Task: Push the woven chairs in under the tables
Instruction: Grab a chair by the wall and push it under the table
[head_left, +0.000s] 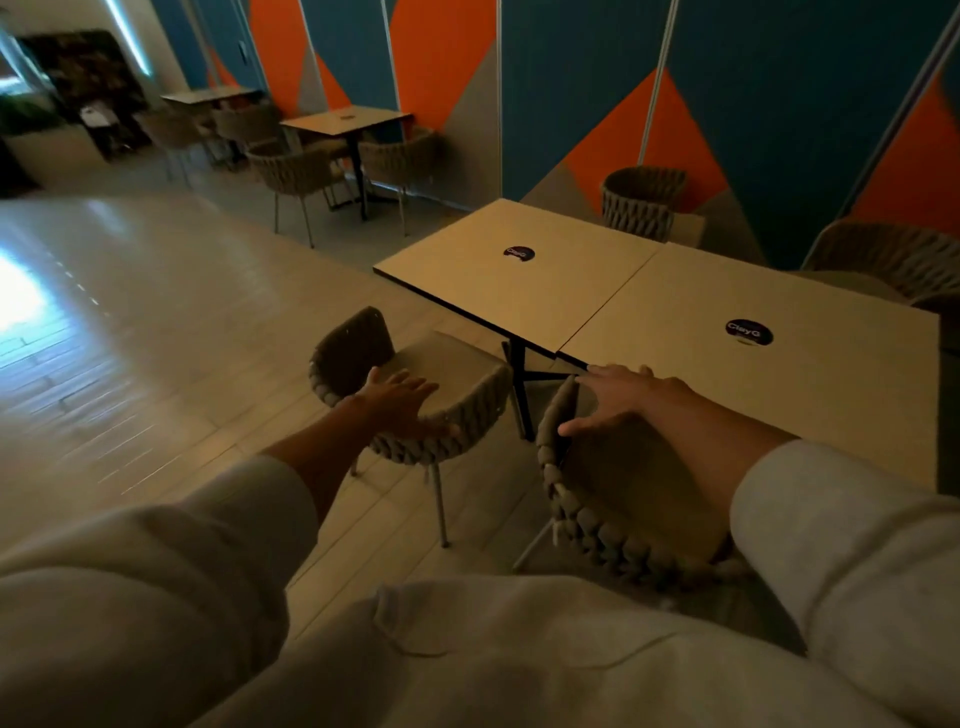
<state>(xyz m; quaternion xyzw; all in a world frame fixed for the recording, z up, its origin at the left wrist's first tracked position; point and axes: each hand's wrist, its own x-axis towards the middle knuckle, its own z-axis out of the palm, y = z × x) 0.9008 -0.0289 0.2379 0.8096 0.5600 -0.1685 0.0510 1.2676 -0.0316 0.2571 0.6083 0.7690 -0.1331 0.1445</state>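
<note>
Dim café floor (156, 322), two pale square tables (524, 296) joined. Left hand (400, 402), fingers spread, rests on a taupe woven rope chair (467, 410); right hand (621, 397), likewise unclenched, meets a second woven chair (613, 540).

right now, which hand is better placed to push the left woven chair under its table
Left. The left hand lies open on the left chair, on its woven back rim, with the table just beyond. The right hand reaches over the other chair instead.
</note>
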